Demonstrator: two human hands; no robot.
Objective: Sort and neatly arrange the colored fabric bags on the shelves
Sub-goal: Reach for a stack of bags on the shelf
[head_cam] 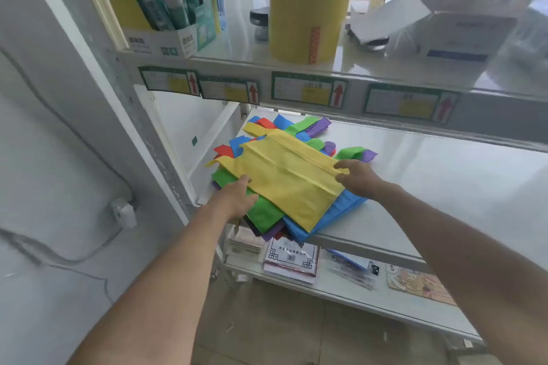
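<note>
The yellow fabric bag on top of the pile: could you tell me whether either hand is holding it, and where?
The right hand pinches the yellow fabric bag at its right edge; the left hand grips its left edge.

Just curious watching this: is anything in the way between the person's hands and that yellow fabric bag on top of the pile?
Nothing visible. The left hand and right hand already touch opposite edges of the yellow fabric bag, which lies uncovered on top.

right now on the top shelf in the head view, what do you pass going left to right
box of upright packets → dark jar → yellow tape roll → white cartons
</note>
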